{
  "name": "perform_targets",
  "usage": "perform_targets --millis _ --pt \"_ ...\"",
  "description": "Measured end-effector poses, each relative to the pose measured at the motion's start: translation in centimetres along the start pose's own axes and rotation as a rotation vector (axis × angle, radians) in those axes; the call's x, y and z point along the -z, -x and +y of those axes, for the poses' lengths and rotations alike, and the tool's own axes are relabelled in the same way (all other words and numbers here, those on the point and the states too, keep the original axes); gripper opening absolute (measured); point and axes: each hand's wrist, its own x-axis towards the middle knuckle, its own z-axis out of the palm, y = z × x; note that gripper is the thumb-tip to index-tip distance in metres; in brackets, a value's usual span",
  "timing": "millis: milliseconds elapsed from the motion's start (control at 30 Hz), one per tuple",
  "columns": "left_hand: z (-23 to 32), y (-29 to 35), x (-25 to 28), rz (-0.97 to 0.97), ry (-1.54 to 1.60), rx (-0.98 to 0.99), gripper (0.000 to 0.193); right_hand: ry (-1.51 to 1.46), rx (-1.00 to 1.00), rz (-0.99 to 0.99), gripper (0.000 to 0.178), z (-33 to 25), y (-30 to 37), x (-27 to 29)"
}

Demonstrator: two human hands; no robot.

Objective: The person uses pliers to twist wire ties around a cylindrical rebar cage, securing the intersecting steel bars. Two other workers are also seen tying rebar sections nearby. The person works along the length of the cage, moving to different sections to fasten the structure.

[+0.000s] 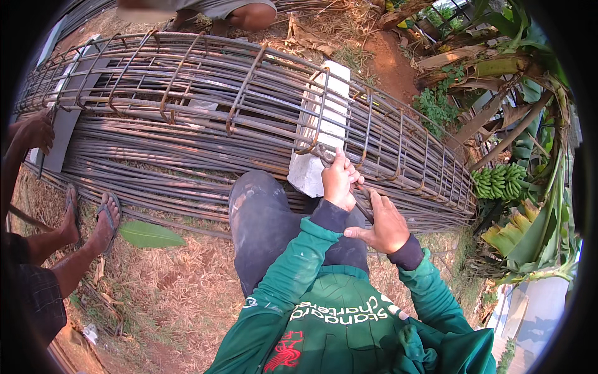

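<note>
My left hand (339,182) is closed around a dark metal hand tool (363,204) that looks like tying pincers. Its head meets the lower edge of a rebar cage (249,121), where a stirrup (322,115) crosses a long bar. Lower down the tool, my right hand (386,225) curls its fingers at the handle end, with the thumb held apart. Beneath the cage, close to my left hand, lies a white block (308,174). My fingers partly hide the tool, and any wire in them is too small to make out.
Loose steel bars (156,163) lie in a thick layer under the cage. At the left, a co-worker's hand (36,134) is at the cage beside a grey board (65,134). Another person's knee (252,17) shows beyond. Banana plants with green bananas (498,181) stand right.
</note>
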Motion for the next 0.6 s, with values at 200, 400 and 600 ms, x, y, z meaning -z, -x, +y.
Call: perform_targets --millis 200,400,600 --pt "0.9 2.2 0.5 0.061 -0.319 -0.08 0.04 -0.838 -0.338 -0.527 0.039 1.9 -2.4 -2.0" --pt "1.4 0.5 1.5 -0.205 0.058 0.151 0.043 -1.179 -0.034 -0.543 0.051 3.8 -1.5 -2.0" --pt "0.4 0.8 -0.3 0.112 -0.175 -0.044 0.041 -0.157 -0.004 0.048 0.047 3.2 -1.3 -3.7"
